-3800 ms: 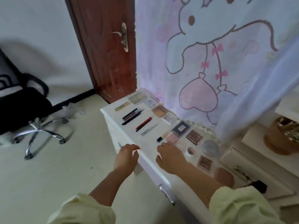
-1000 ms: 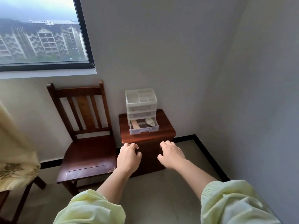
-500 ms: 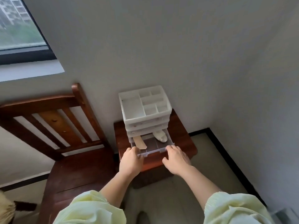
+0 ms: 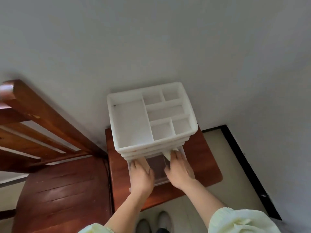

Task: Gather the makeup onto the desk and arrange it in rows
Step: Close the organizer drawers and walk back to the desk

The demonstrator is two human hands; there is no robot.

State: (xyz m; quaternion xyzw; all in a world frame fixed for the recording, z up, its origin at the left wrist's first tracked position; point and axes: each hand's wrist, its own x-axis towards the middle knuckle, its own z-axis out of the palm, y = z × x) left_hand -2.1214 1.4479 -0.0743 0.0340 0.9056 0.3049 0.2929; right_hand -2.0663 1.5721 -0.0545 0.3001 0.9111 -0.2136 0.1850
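Both hands are inside the organizer's (image 4: 131, 123) pulled-out clear drawer (image 4: 155, 165). The left hand (image 4: 141, 175) covers its left side and the right hand (image 4: 178, 169) touches a pale makeup piece (image 4: 168, 155) at the back; I cannot tell whether either grips. Lifting may snag on the tier overhead or drag the drawer off the small table (image 4: 205, 165). The wall is close behind and a chair (image 4: 64, 190) stands to the left, so the open room is toward the person.
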